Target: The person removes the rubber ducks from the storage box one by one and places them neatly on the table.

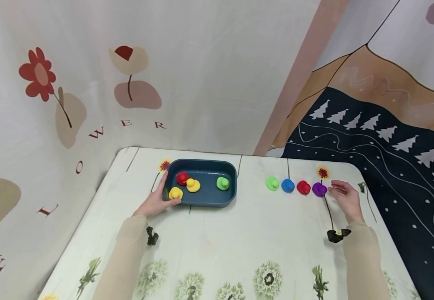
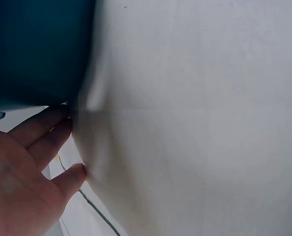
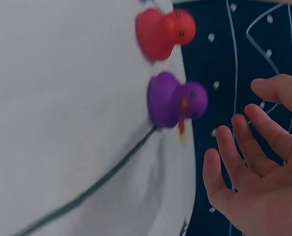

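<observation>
My left hand (image 1: 156, 203) holds the left end of a dark blue tray (image 1: 209, 204), thumb at the front rim and forefinger along the left side. In the left wrist view its other fingers (image 2: 50, 140) lie loosely below the tray wall. Inside the tray sit a red duck (image 1: 182, 178), two yellow ducks (image 1: 193, 186) and a green duck (image 1: 222, 183). My right hand (image 1: 346, 199) hovers just right of a purple toy duck (image 1: 319, 189); in the right wrist view its fingers are spread, with nothing in them.
Left of the purple duck, a red duck (image 1: 303, 187), a blue duck (image 1: 288, 186) and a light green duck (image 1: 273, 183) stand in a row on the flower-patterned white tablecloth (image 1: 239, 237). A printed curtain (image 1: 209, 83) hangs behind the table.
</observation>
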